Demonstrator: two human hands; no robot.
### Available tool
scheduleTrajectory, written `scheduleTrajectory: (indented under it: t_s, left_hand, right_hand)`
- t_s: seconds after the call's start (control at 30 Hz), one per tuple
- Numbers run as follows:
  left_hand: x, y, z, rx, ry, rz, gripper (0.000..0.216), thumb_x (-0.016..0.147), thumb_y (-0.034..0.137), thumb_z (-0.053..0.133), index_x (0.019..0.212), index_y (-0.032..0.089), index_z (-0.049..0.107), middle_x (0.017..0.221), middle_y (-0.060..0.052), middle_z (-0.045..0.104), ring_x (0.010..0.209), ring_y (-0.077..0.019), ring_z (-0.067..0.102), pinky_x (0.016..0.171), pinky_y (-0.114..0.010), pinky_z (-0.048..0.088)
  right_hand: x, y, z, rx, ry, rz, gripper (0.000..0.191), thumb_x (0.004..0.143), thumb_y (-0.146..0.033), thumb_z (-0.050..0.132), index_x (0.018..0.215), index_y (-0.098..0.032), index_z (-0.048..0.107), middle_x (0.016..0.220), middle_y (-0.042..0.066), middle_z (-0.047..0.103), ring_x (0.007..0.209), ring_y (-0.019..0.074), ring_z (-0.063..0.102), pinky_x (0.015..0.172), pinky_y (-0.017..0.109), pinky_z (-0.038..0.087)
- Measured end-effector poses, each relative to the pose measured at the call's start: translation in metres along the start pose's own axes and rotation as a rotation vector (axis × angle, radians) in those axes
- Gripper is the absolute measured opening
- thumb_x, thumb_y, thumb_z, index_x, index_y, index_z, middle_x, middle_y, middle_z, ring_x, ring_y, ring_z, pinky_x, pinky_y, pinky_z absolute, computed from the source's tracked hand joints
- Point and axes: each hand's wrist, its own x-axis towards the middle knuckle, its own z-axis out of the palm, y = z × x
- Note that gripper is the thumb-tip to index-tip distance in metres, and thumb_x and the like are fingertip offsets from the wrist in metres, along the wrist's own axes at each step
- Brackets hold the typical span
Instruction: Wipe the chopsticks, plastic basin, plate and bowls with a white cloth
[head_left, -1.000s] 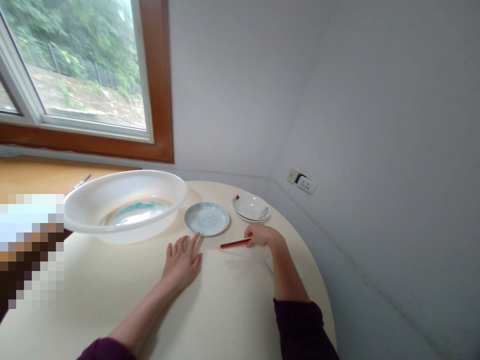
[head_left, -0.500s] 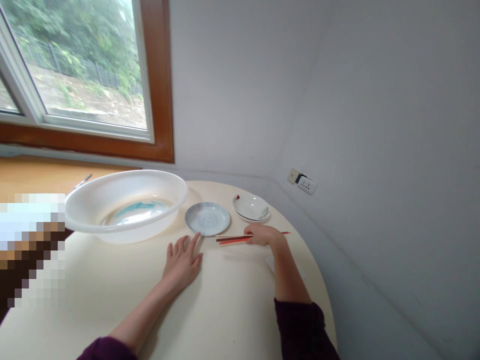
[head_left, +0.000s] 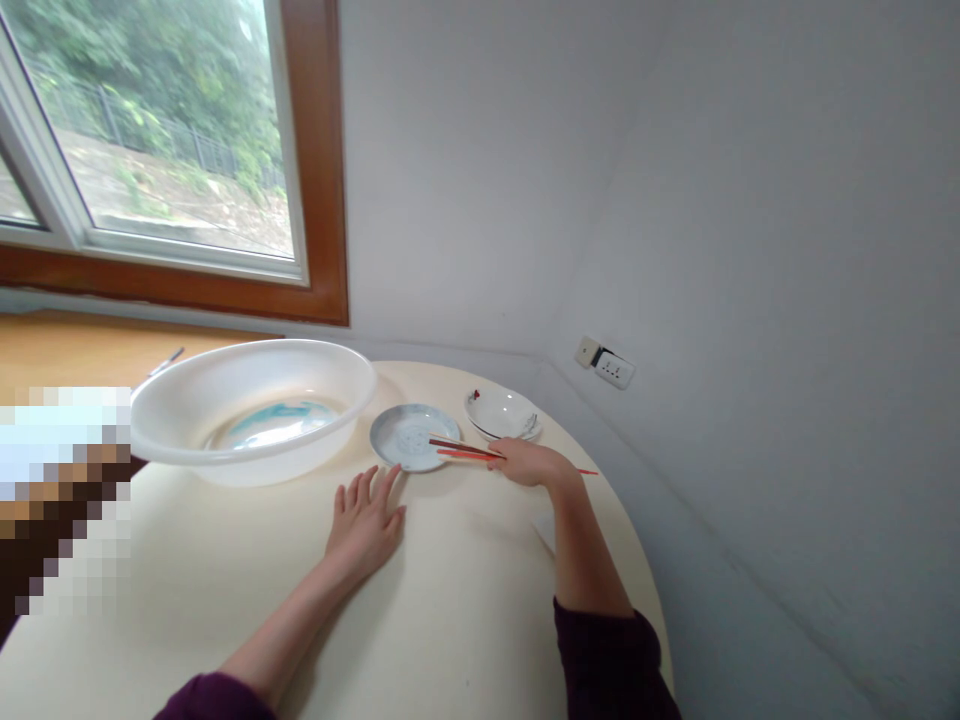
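Note:
My right hand (head_left: pixel 529 464) is closed around a pair of red chopsticks (head_left: pixel 459 449). Their tips reach over the right edge of a small blue-grey plate (head_left: pixel 405 436), and their back ends stick out to the right of my wrist. My left hand (head_left: pixel 364 521) lies flat on the round cream table (head_left: pixel 420 620), fingers spread, just in front of the plate. A white bowl (head_left: pixel 501 413) sits on the table behind my right hand.
A large clear plastic basin (head_left: pixel 251 410) holding a little water stands at the back left of the table. A wooden windowsill (head_left: pixel 67 350) runs behind it. The wall with a socket (head_left: pixel 611 368) closes in on the right. A blurred person is at the left edge.
My right hand has lifted the chopsticks off the table and swung their tips up and left over the plate's edge. My left hand has stayed flat.

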Motion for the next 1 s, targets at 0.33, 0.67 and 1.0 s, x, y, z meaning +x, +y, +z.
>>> scheduleTrajectory:
  t_s: [0.33, 0.67, 1.0]
  left_hand:
    - [-0.001, 0.001, 0.002, 0.032, -0.010, -0.021, 0.059, 0.087, 0.033, 0.034, 0.144, 0.026, 0.019, 0.148, -0.017, 0.023, 0.136, -0.0299, 0.020, 0.108, -0.050, 0.015]
    - [0.002, 0.002, 0.003, 0.009, -0.022, -0.032, 0.057, 0.085, 0.036, 0.038, 0.140, 0.033, 0.026, 0.150, -0.011, 0.021, 0.136, -0.0375, 0.014, 0.107, -0.051, 0.013]
    - [0.003, 0.001, 0.003, -0.048, 0.031, -0.016, 0.054, 0.081, 0.033, 0.042, 0.135, 0.029, 0.039, 0.143, -0.014, 0.031, 0.133, -0.0367, 0.022, 0.106, -0.051, 0.016]
  right_hand:
    - [0.005, -0.002, 0.003, -0.002, 0.017, 0.031, 0.025, 0.086, -0.026, 0.043, 0.101, -0.016, 0.060, 0.112, 0.011, 0.063, 0.098, 0.0226, 0.059, 0.067, 0.025, 0.038]
    - [-0.007, -0.022, -0.002, 0.010, 0.004, 0.046, 0.025, 0.087, -0.024, 0.041, 0.097, -0.015, 0.062, 0.108, 0.011, 0.065, 0.092, 0.0222, 0.060, 0.064, 0.025, 0.037]
    - [-0.002, -0.022, 0.002, -0.003, 0.011, 0.042, 0.025, 0.087, -0.026, 0.041, 0.099, -0.016, 0.060, 0.108, 0.011, 0.064, 0.092, 0.0217, 0.060, 0.065, 0.025, 0.038]
